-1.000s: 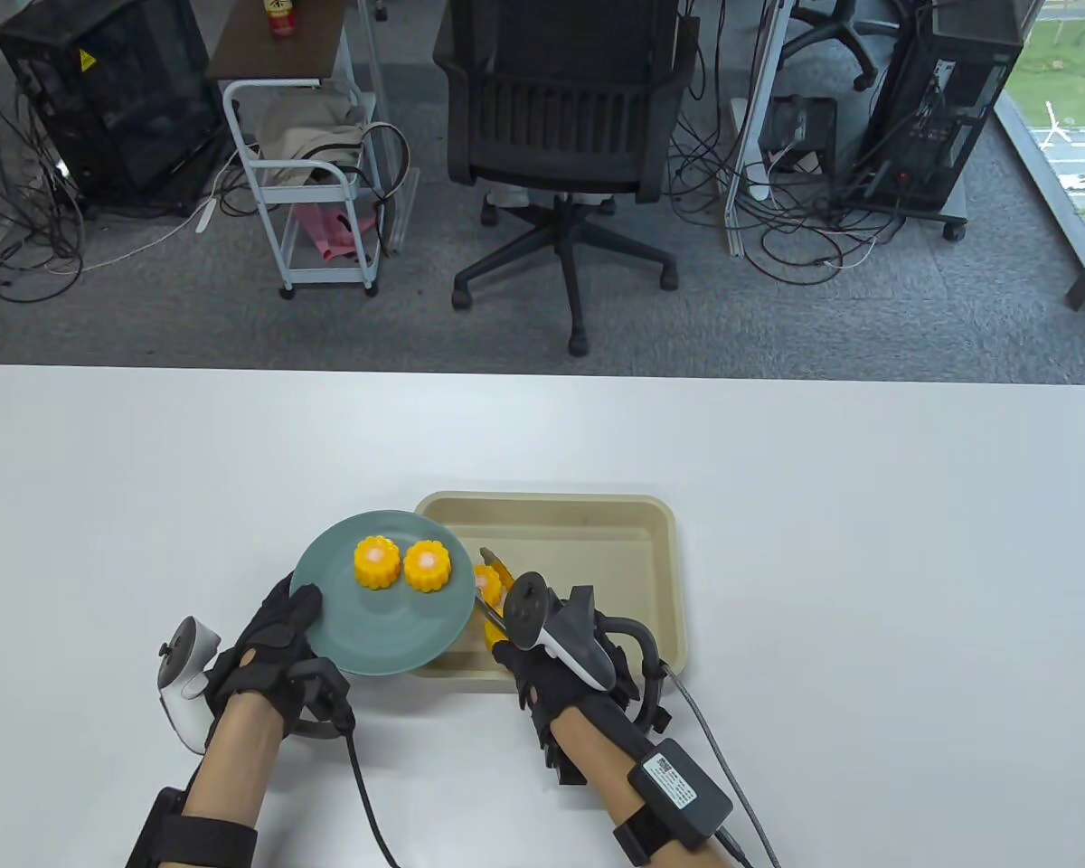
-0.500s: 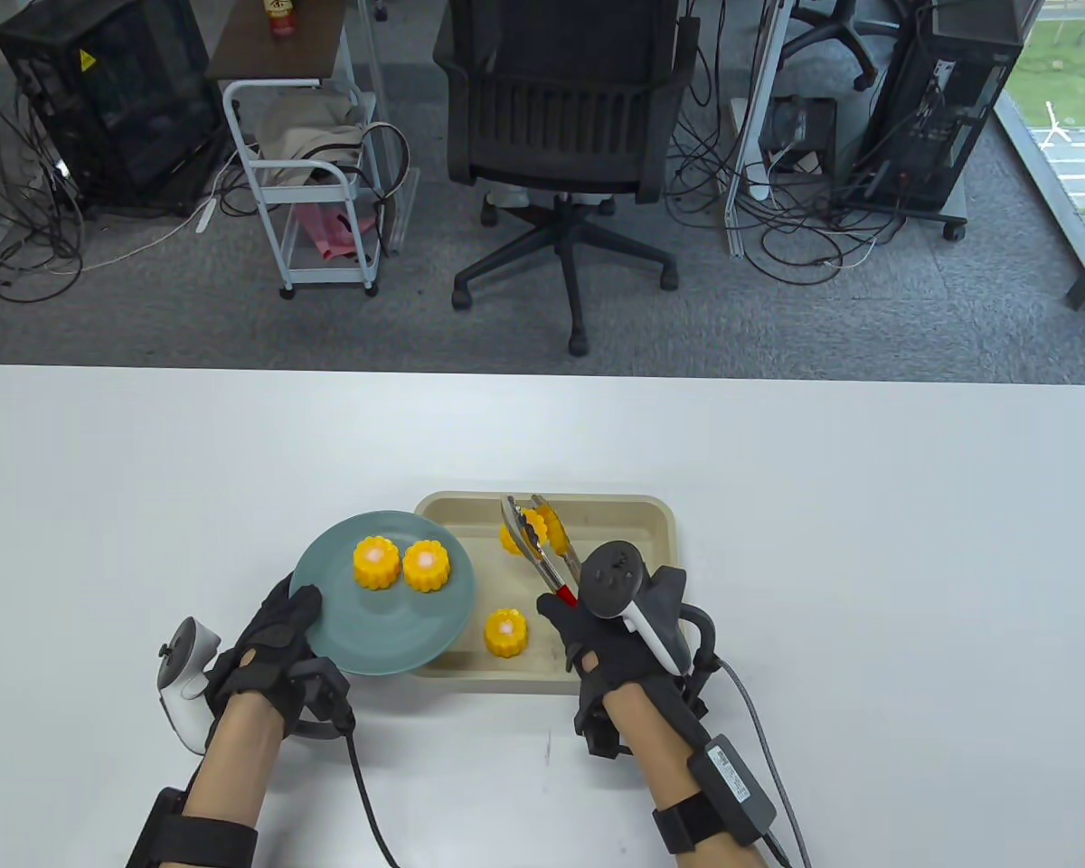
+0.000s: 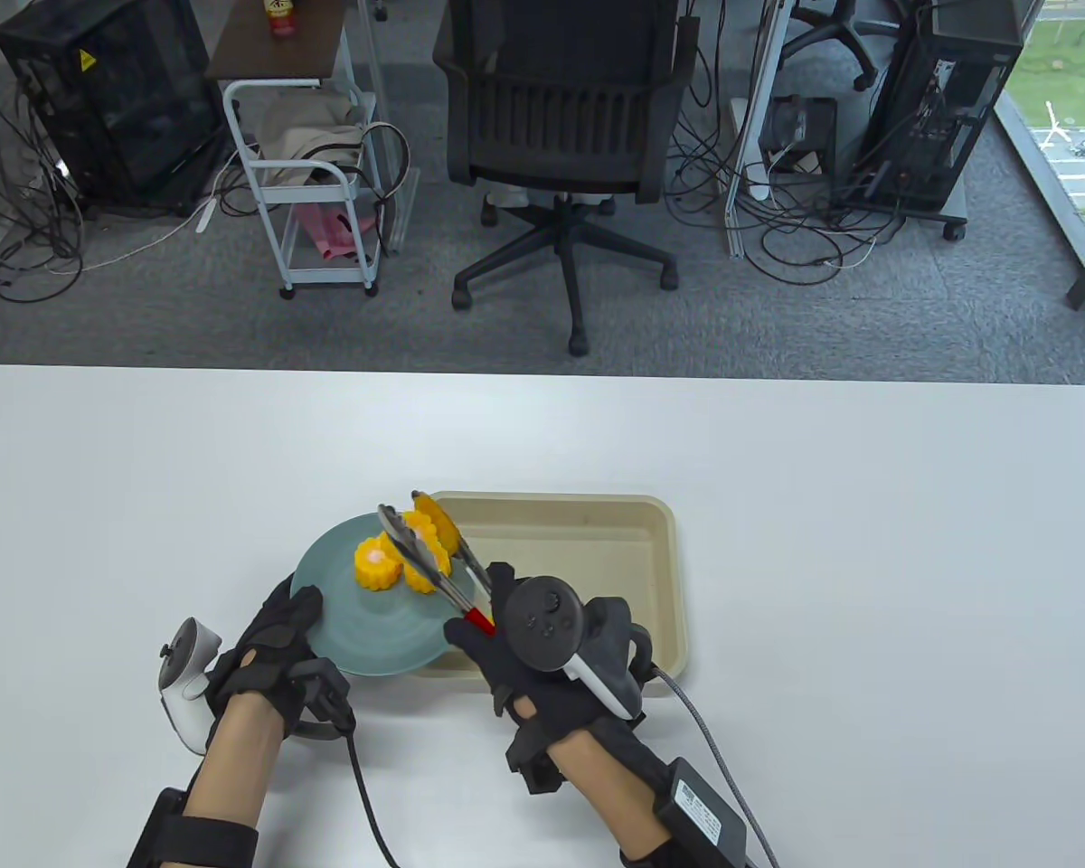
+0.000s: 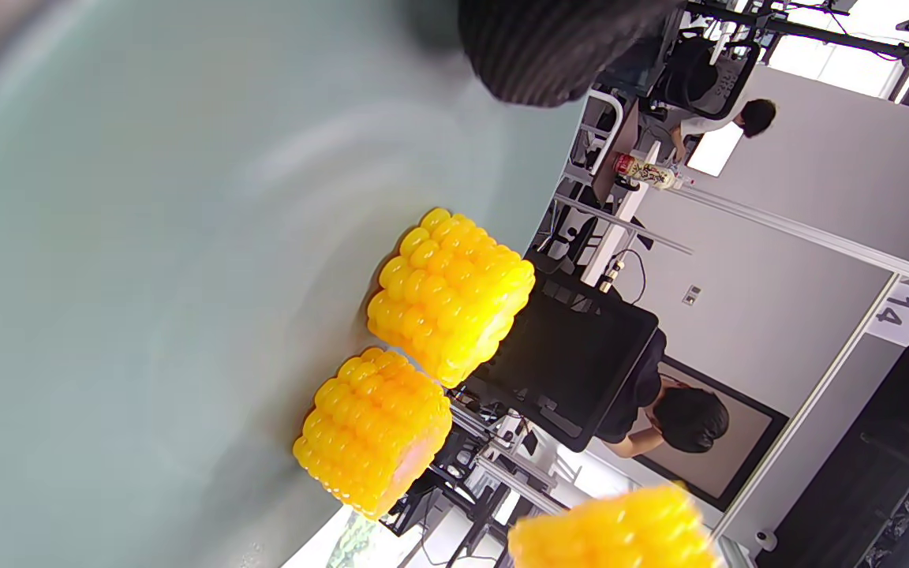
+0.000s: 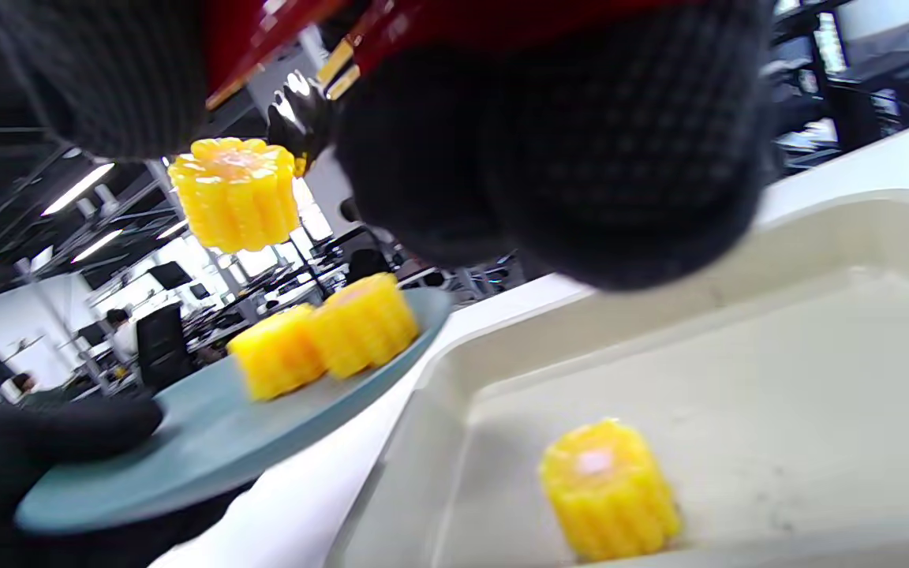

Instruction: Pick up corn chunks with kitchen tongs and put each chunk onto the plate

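Gripping tongs (image 3: 434, 565) clamped on a knobbly yellow corn chunk (image 3: 427, 527) (pink-centred), right hand (image 3: 542, 665); left hand (image 3: 267, 646) pinches plate (image 3: 371, 633)

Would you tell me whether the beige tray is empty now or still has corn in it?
Not empty. The right wrist view shows one corn chunk standing on the tray floor; in the table view the right hand hides that spot.

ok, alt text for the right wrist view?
Gloved right hand grips red-handled tongs holding a corn chunk in the air above a teal plate that carries two corn chunks. One more chunk sits in the beige tray.
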A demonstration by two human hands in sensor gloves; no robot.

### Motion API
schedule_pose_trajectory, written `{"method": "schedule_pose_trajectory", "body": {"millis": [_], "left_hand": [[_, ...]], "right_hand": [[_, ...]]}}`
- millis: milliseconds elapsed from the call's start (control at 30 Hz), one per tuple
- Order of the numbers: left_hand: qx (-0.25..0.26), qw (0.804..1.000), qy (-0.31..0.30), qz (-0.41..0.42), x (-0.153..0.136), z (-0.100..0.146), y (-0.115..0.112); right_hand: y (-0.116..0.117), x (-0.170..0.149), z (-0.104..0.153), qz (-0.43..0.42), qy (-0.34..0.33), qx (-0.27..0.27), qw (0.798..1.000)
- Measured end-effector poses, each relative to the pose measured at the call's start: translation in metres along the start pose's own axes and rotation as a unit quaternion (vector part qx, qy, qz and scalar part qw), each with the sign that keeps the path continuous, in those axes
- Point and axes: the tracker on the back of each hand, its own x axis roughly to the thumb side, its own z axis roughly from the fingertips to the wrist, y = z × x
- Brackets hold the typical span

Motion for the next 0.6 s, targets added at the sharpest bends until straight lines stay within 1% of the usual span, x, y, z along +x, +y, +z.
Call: {"method": "schedule_pose_trajectory", "body": {"millis": [100,300,400,600], "left_hand": [[-0.003,1.000,0.000,0.000,0.000,0.000,0.000],[-0.006,1.000,0.001,0.005,0.000,-0.001,0.000],[-0.009,1.000,0.000,0.007,0.000,-0.001,0.000],[-0.011,1.000,0.003,0.009,-0.001,-0.001,-0.001]], "right_hand": [[0.011,0.013,0.006,0.022,-0.017,0.017,0.999],[0.030,0.019,0.009,0.046,-0.025,0.051,0.997],[0.035,0.021,0.010,0.056,-0.030,0.063,0.996],[0.038,0.022,0.012,0.066,-0.033,0.062,0.995]]}}
